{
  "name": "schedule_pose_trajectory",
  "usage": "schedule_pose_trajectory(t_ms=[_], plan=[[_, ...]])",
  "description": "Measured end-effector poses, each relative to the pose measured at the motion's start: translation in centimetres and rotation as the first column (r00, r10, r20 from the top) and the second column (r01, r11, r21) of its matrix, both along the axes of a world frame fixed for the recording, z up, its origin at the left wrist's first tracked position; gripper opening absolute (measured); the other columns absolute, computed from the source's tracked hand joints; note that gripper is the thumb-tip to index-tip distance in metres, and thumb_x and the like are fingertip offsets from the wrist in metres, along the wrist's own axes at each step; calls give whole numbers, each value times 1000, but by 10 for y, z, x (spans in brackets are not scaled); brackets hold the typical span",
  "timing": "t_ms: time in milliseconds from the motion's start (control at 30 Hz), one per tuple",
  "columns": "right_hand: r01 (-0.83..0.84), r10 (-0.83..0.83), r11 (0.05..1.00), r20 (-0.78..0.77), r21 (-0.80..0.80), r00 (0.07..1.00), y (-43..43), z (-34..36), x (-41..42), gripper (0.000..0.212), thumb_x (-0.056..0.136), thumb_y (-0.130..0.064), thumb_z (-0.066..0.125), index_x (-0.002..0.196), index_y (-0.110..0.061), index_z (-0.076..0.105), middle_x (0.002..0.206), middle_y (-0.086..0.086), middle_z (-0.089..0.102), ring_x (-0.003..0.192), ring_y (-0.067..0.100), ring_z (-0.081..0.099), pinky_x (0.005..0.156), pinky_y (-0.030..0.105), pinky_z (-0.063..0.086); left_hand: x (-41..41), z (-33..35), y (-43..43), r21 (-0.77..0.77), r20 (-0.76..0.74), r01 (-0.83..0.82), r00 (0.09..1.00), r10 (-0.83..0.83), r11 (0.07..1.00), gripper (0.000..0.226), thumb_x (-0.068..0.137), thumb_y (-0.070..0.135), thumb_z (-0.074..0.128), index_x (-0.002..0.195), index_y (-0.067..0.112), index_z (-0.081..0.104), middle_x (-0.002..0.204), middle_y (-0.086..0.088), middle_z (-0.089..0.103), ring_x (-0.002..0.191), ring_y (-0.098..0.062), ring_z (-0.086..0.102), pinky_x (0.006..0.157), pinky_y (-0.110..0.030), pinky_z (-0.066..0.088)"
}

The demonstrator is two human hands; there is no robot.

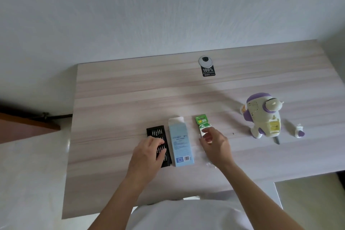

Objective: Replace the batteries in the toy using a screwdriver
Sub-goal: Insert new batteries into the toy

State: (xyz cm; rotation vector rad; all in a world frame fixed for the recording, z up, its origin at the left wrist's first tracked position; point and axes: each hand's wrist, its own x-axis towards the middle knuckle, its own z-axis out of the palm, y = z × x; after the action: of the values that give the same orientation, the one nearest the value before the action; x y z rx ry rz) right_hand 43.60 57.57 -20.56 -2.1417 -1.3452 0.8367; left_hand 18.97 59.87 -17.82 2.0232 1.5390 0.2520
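Observation:
A white and purple toy (261,115) lies at the right of the desk, its battery bay open with yellow inside. Its small white and purple cover (299,130) lies to its right, and a screwdriver (276,139) pokes out from under the toy. A tiny screw (233,133) rests left of the toy. My left hand (147,152) rests fingers down on the black tray of screwdriver bits (158,132). My right hand (216,142) pinches the clear end of the green battery pack (202,120).
A light blue box (182,145) with its top flap open lies between the bit tray and the battery pack. A round cable grommet with a black sticker (206,65) sits near the wooden desk's (130,99) back edge. A white wall stands behind.

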Motion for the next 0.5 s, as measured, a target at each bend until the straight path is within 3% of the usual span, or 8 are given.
schedule_pose_trajectory(t_ms=[167,233,333,500], plan=[[-140,126,987,159,83,979,-31,3,68,17,83,-9,74,98,-15,69,83,-4,65,71,15,63,65,40,57,60,-2,-11,23,-92,151,985,-148,988,32,81,41,47,96,20,66,91,3,65,81,-22,64,63,-38,55],[-212,198,975,177,61,964,-38,2,87,14,84,-11,74,96,-17,69,83,-6,64,70,13,62,64,38,57,86,-7,-18,11,-109,168,980,-166,986,30,83,41,51,100,20,66,96,2,65,88,-23,64,69,-39,54],[-334,326,942,169,21,930,-42,-3,103,11,87,-16,73,96,-21,69,87,-8,64,72,12,63,62,38,58,119,-13,-32,-83,-118,144,981,-153,986,28,95,38,54,117,21,61,116,3,58,110,-20,53,91,-36,45],[-417,416,909,122,-18,901,-34,-9,108,7,91,-24,67,98,-23,69,93,-5,65,78,20,66,64,40,56,160,-27,-49,-95,-97,21,995,-31,995,25,98,35,55,117,21,61,113,2,56,105,-18,51,88,-31,42]])
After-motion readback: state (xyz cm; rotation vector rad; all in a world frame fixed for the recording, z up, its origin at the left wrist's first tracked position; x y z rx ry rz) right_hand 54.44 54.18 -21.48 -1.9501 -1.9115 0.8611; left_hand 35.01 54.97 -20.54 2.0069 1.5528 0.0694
